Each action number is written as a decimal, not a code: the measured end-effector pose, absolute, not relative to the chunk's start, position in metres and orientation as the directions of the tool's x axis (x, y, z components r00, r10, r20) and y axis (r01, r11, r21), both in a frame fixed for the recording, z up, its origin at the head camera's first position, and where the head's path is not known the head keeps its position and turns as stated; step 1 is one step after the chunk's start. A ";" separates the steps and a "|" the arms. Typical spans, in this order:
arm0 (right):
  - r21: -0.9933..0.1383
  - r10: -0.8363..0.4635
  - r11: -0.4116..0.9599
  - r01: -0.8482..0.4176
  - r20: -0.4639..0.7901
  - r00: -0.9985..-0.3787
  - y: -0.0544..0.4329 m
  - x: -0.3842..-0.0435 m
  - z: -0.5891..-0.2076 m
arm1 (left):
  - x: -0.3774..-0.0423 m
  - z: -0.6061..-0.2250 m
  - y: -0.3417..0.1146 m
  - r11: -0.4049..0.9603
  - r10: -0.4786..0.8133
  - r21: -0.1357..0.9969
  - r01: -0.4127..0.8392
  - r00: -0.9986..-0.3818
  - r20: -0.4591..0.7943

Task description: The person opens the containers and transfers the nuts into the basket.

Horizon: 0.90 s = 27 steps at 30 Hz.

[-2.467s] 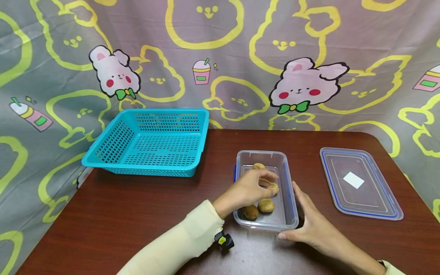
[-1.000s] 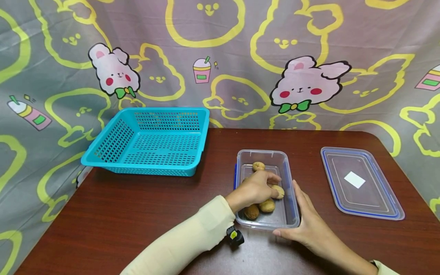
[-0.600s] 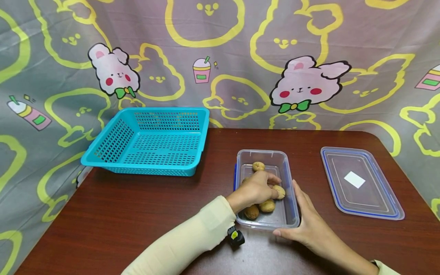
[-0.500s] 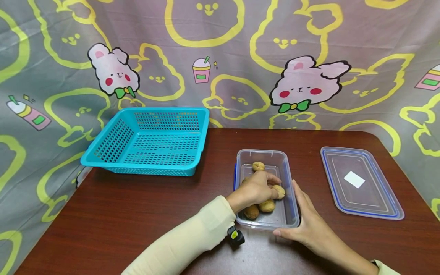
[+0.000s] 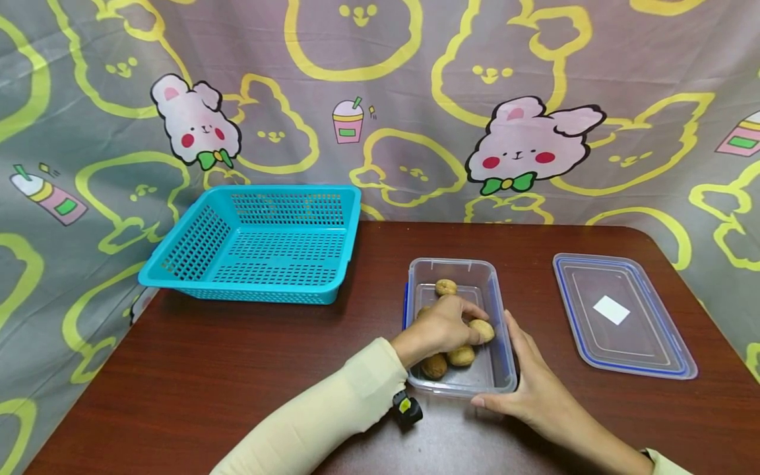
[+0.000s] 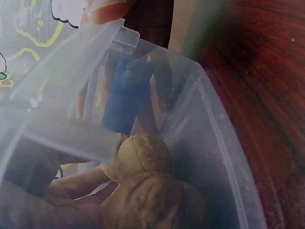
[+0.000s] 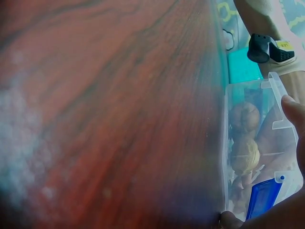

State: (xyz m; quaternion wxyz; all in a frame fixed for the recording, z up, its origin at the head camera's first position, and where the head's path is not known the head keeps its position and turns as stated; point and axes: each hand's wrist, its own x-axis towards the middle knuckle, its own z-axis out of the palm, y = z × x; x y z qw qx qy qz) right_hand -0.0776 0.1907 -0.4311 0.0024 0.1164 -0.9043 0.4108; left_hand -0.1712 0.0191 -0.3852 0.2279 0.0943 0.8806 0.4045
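A clear plastic container with blue side clips stands on the table, several tan walnuts inside. My left hand reaches down into it, thumb and fingers around a walnut near the right wall. Two more walnuts lie just in front of that hand, and another walnut sits toward the far end. Part of the floor is hidden beneath the palm. Outside, my right hand grips the container's right side, thumb at the near corner. The right wrist view shows walnuts through the wall.
A turquoise perforated basket stands at the back left of the dark red-brown table. Right of the container lies its clear lid with a blue seal and a white label. A patterned cloth hangs behind the table.
My left hand has moved slightly right and nearer inside the container, and the walnut at its fingertips has shifted toward the right wall. My right hand stays on the container.
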 end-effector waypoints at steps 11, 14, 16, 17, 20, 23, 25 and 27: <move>-0.742 -0.193 0.645 -0.183 0.074 -0.978 0.191 -0.075 -0.429 | -0.173 -0.383 0.019 0.609 0.396 0.793 -0.003 -0.865 -0.308; -0.743 -0.188 0.645 -0.178 0.071 -0.980 0.190 -0.075 -0.430 | -0.172 -0.383 0.018 0.596 0.407 0.803 0.000 -0.862 -0.302; -0.746 -0.188 0.642 -0.177 0.071 -0.980 0.189 -0.074 -0.430 | -0.172 -0.382 0.018 0.589 0.411 0.808 -0.001 -0.861 -0.300; -0.747 -0.189 0.641 -0.178 0.071 -0.979 0.189 -0.074 -0.430 | -0.172 -0.382 0.018 0.585 0.412 0.811 -0.001 -0.861 -0.299; -0.758 -0.197 0.626 -0.180 0.070 -0.978 0.188 -0.075 -0.430 | -0.173 -0.382 0.016 0.568 0.419 0.823 -0.008 -0.858 -0.298; -0.764 -0.202 0.620 -0.182 0.069 -0.977 0.188 -0.075 -0.430 | -0.175 -0.380 0.014 0.539 0.435 0.842 -0.009 -0.853 -0.288; -0.769 -0.205 0.612 -0.184 0.071 -0.976 0.187 -0.075 -0.430 | -0.176 -0.379 0.011 0.519 0.447 0.854 -0.001 -0.852 -0.273; -0.766 -0.204 0.615 -0.186 0.073 -0.976 0.187 -0.075 -0.430 | -0.177 -0.377 0.007 0.499 0.456 0.867 0.002 -0.851 -0.261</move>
